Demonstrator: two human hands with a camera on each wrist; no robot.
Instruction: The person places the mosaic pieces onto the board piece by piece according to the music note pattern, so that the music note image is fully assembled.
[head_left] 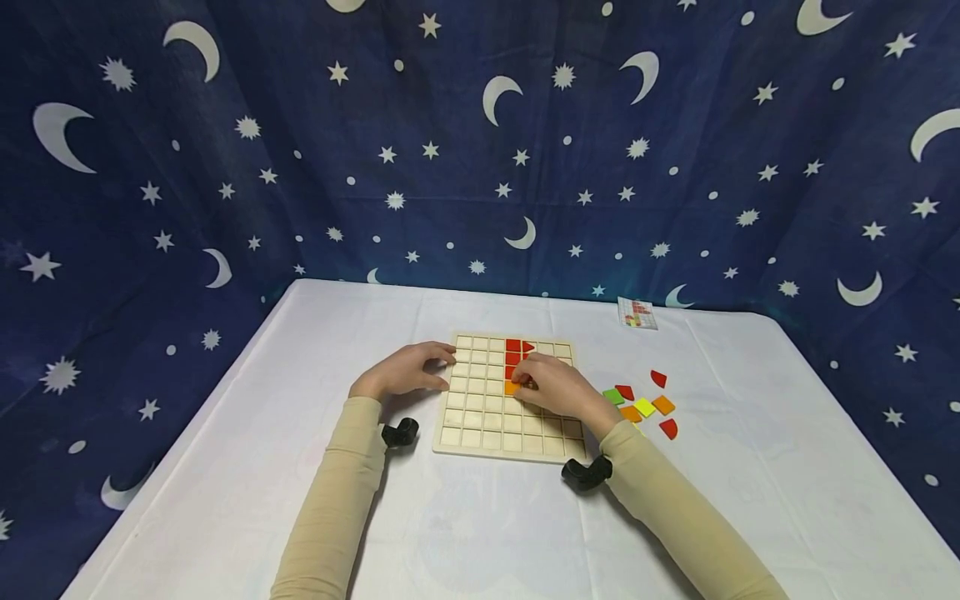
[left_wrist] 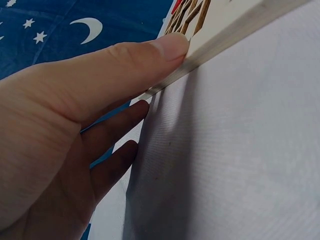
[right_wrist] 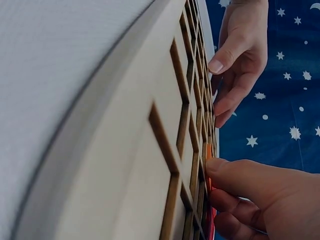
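Observation:
A wooden grid board (head_left: 472, 437) lies on the white table. Red tiles (head_left: 513, 358) fill part of one column near its far edge, with a red triangular piece (head_left: 528, 346) beside the topmost. Just below the red ones in that column is an orange tile (head_left: 512, 387). My right hand (head_left: 555, 385) pinches the orange tile at its cell with thumb and fingertips, which partly hide it in the right wrist view. At the board's left edge my left hand (head_left: 408, 367) rests with loosely spread fingers, its thumb (left_wrist: 167, 47) touching the rim.
Right of the board lie loose pieces: a green tile (head_left: 613, 397), a yellow tile (head_left: 644, 407), an orange tile (head_left: 663, 405) and red rounded pieces (head_left: 669, 429). A printed pattern card (head_left: 637, 313) lies at the back right. Behind the table hangs a starry blue cloth (head_left: 450, 125).

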